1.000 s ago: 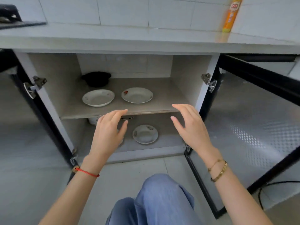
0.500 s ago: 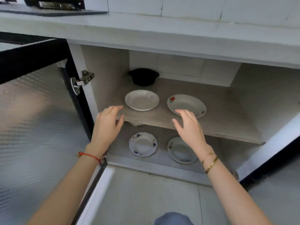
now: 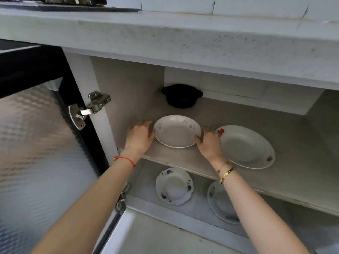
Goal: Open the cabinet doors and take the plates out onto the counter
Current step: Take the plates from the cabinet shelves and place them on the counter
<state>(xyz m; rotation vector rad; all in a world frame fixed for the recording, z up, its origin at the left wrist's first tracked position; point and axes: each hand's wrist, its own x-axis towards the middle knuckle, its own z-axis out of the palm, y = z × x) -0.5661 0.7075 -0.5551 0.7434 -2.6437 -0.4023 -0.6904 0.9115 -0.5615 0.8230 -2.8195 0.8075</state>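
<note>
Four plates are in view inside the open cabinet, two on each level. On the upper shelf [image 3: 275, 136] sit a white plate with faint pink flowers [image 3: 177, 131] and, just to its right, a larger white plate with red motifs [image 3: 247, 146]; the two rims lie close, though whether they touch cannot be told because a hand covers the gap. On the cabinet floor below sit a scalloped plate with blue flowers [image 3: 173, 186] and a second blue-flowered plate [image 3: 220, 204], partly hidden behind the right forearm. One black pot [image 3: 181, 96] stands at the back of the upper shelf, well behind the plates. The left hand [image 3: 140, 137] is loosely open, fingers curved, at the left rim of the pink-flowered plate, touching it or nearly so. The right hand [image 3: 209, 142] is likewise curved and half open at that plate's right rim, between the two upper plates. The plate rests on the shelf and neither hand has closed fully around it. One door [image 3: 36, 143], with ribbed glass in a dark frame, stands swung open on the left, and one metal hinge [image 3: 88, 109] shows on the white post. A red string circles the left wrist; two gold bracelets circle the right. The grey counter [image 3: 183, 39] runs above the cabinet.
</note>
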